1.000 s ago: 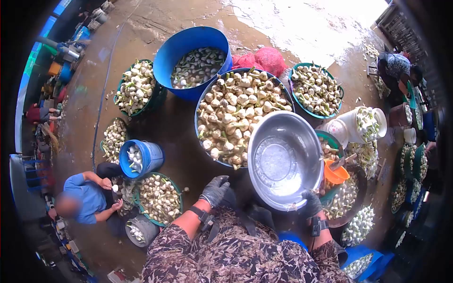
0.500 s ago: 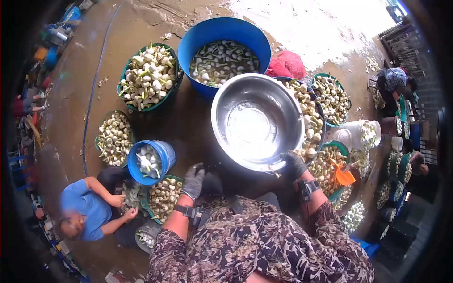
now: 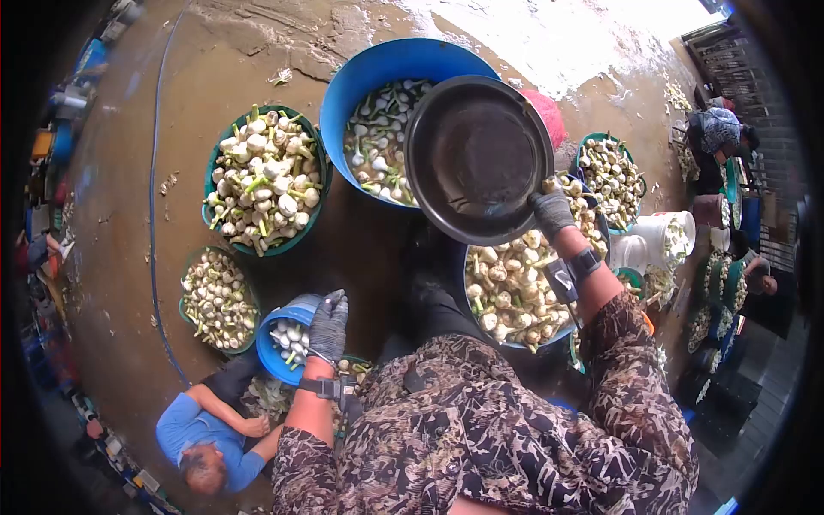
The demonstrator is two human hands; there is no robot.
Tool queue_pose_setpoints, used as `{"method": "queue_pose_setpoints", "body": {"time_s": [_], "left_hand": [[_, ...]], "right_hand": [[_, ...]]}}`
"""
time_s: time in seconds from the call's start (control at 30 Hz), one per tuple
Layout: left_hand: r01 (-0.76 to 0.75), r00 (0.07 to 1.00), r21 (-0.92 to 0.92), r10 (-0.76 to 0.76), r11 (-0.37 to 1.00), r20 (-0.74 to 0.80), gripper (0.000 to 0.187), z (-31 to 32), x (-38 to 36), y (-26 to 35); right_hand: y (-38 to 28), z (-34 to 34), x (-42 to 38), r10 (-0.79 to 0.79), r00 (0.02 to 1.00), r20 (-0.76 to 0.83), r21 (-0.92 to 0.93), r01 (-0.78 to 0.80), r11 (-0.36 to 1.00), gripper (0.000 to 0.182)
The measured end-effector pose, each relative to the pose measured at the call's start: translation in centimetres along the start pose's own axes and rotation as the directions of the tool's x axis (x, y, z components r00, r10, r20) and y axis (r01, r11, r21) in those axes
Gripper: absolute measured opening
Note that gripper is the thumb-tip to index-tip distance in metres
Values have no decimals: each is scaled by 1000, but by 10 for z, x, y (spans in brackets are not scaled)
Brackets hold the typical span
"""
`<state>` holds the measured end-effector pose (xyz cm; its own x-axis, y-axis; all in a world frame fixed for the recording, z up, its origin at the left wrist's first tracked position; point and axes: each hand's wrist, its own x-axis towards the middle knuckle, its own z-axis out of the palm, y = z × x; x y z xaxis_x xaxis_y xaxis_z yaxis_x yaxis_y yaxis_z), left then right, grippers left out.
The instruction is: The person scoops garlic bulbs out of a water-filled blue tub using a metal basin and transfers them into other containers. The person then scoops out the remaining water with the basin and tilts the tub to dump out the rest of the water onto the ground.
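My gloved right hand [image 3: 554, 213] is closed on the lower right rim of a round metal basin [image 3: 481, 159]. The basin is tipped, its dark side towards me, and covers the right part of a large blue tub [image 3: 330, 112]. White bulbs with green stems [image 3: 378, 142] lie in water in the tub. My gloved left hand [image 3: 329, 326] is raised beside a small blue bucket [image 3: 268, 350] of white bulbs, its fingers loosely extended and nothing visible in them. Just below the basin stands a wide container of garlic bulbs [image 3: 515, 287].
Two green baskets of bulbs [image 3: 266, 184] [image 3: 219, 300] stand at the left, near a hose [image 3: 154, 172] on the wet floor. A person in a blue shirt [image 3: 202, 429] sits at the lower left. White buckets [image 3: 629, 253] and other people [image 3: 719, 133] are at the right.
The basin has turned from its shiny inside to its dark side and moved slightly up over the tub. My right hand has risen with it. My left hand has shifted slightly left and up.
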<state>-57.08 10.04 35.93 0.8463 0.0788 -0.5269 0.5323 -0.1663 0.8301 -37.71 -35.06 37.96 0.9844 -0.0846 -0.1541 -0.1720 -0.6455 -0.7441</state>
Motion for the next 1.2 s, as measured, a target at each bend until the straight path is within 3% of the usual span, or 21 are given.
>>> {"method": "queue_pose_setpoints", "body": {"time_s": [0.03,0.07,0.13,0.2,0.27,0.3,0.33,0.4,0.47,0.53,0.57,0.6,0.67,0.7,0.73,0.8,0.83,0.9,0.93,1.1,1.2], "left_hand": [[51,998,-140,-46,989,34,28,3,22,9],[34,999,-70,-33,997,12,28,6,38,14],[123,991,-132,-115,984,64,28,10,67,38],[133,989,-146,-121,980,91,28,6,117,57],[95,992,-121,-84,988,91,28,18,185,67],[53,995,-128,-40,990,96,28,26,220,73],[-52,990,-13,53,999,129,27,29,258,83],[17,986,-165,10,986,164,28,49,334,98],[-82,984,46,74,996,162,36,69,423,97],[-59,992,252,28,966,124,44,85,508,101],[-123,992,565,83,816,96,52,90,541,105],[-145,988,729,142,669,66,57,100,579,100],[-139,987,864,138,484,82,56,119,654,88],[-260,953,892,244,369,177,54,113,690,59],[-178,980,937,-34,300,197,52,109,707,54],[-236,934,951,-225,199,278,52,110,746,15],[-278,920,948,-239,157,309,53,119,754,11],[-345,888,932,-282,112,363,53,149,753,12],[-337,886,933,-291,128,360,54,154,749,9],[-287,884,924,-302,251,357,55,103,732,-17],[-233,879,924,-341,305,334,56,107,732,-23]], "right_hand": [[-43,3,33,-148,980,-133,-37,144,989,41],[-45,11,64,-118,977,-176,-73,107,992,55],[-51,21,111,-104,963,-250,-226,46,973,61],[-76,30,176,-258,951,-170,-240,214,947,69],[-75,50,234,-408,892,-192,-562,241,791,58],[-73,57,256,-426,889,-170,-574,263,776,61],[-71,65,279,-462,879,-120,-637,289,715,62],[-67,87,317,-559,828,-44,-690,380,617,61],[-47,118,354,-609,791,57,-743,442,503,57],[-27,159,379,-546,821,165,-843,405,353,59],[-18,174,386,-500,842,203,-804,435,406,62],[-7,183,396,-471,859,198,-775,432,461,64],[12,180,410,-405,892,201,-735,410,540,69],[19,192,415,-390,896,215,-751,407,520,66],[27,213,421,-305,917,256,-736,390,554,63],[21,231,430,-32,945,326,-704,266,659,53],[47,237,436,-241,949,205,-624,316,715,17],[52,202,414,-25,979,202,-552,135,823,23],[76,192,427,6,984,180,-510,88,856,24],[69,230,419,18,987,157,-566,75,821,31],[99,231,430,62,990,127,-543,17,839,35]]}}
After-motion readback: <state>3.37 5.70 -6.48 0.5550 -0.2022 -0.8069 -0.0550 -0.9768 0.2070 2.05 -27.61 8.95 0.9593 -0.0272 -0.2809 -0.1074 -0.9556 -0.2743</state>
